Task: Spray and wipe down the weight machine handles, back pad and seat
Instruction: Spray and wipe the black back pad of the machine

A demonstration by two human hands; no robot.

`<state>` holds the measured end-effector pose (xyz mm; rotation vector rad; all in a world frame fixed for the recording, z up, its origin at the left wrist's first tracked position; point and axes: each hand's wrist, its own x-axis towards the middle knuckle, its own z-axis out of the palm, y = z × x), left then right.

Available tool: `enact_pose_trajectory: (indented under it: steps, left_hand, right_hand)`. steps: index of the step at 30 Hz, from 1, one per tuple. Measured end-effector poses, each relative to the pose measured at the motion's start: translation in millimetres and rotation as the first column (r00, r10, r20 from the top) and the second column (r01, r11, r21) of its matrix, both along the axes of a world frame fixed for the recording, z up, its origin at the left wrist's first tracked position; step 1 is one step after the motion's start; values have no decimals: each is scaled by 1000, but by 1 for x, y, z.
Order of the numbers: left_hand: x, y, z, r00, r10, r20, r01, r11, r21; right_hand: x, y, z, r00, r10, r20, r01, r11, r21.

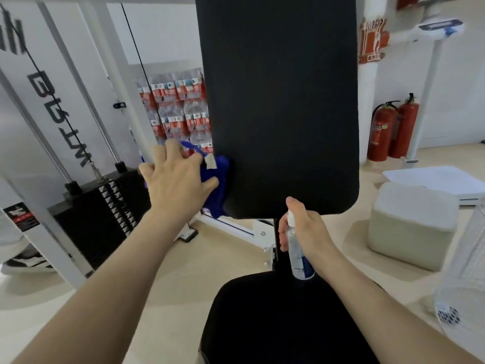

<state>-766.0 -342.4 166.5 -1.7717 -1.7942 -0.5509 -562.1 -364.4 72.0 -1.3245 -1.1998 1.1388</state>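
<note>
A tall black back pad (280, 101) stands upright in the middle, with the black seat (275, 321) below it. My left hand (175, 179) presses a blue cloth (219, 185) against the lower left edge of the back pad. My right hand (304, 229) holds a small clear spray bottle (298, 256) with a blue label, upright, just under the pad's bottom edge and above the seat. The machine's handles are not in view.
The white machine frame (131, 82) and black weight stack (105, 211) with cable stand at left. Shrink-wrapped packs of water bottles (181, 109) sit behind. Two red fire extinguishers (393, 130) stand at right, beside a beige canister (412, 222) and a white fan (464, 285).
</note>
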Motion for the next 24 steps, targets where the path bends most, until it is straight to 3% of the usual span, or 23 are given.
enact_pose_trajectory:
  steps: [4, 6, 12, 16, 19, 24]
  left_hand:
    - [33, 10, -30, 931, -167, 326, 217, 968, -124]
    - [39, 4, -44, 911, -216, 352, 264, 960, -94]
    - [24, -12, -75, 856, -485, 176, 512, 842, -170]
    - [-8, -15, -79, 833, -480, -275, 444, 877, -187]
    - [-25, 4, -66, 739, -473, -480, 445, 877, -178]
    - [-11, 23, -45, 554, -579, -597, 512, 803, -304]
  right_hand:
    - [4, 1, 0, 998, -23, -64, 21, 999, -35]
    - [4, 2, 3, 997, -22, -74, 20, 999, -31]
    - [13, 1, 5, 981, -61, -182, 62, 998, 1]
    - [29, 1, 9, 990, -82, -112, 81, 997, -14]
    - [48, -1, 11, 997, -75, 18, 75, 997, -36]
    - [57, -6, 12, 992, -105, 73, 109, 993, -50]
